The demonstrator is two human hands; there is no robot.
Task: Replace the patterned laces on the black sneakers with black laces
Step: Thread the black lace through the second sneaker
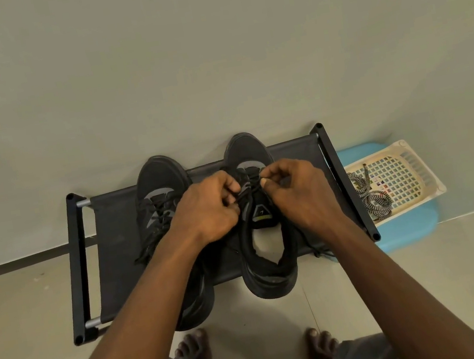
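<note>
Left hand (207, 212), right hand (294, 193) on lace (251, 191)

sneakers (257, 207) blk – grey accents | laces (372, 200) blk/wht zigzag | basket (416, 171) cream | stool (410, 231) lt blue

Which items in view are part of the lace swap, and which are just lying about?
In the job: left hand and right hand, both pinching the black lace on the right sneaker; left sneaker, already black-laced; patterned laces, out of the shoes.
Lying about: basket holding those laces; blue plastic base under it; black rack under the sneakers.
</note>
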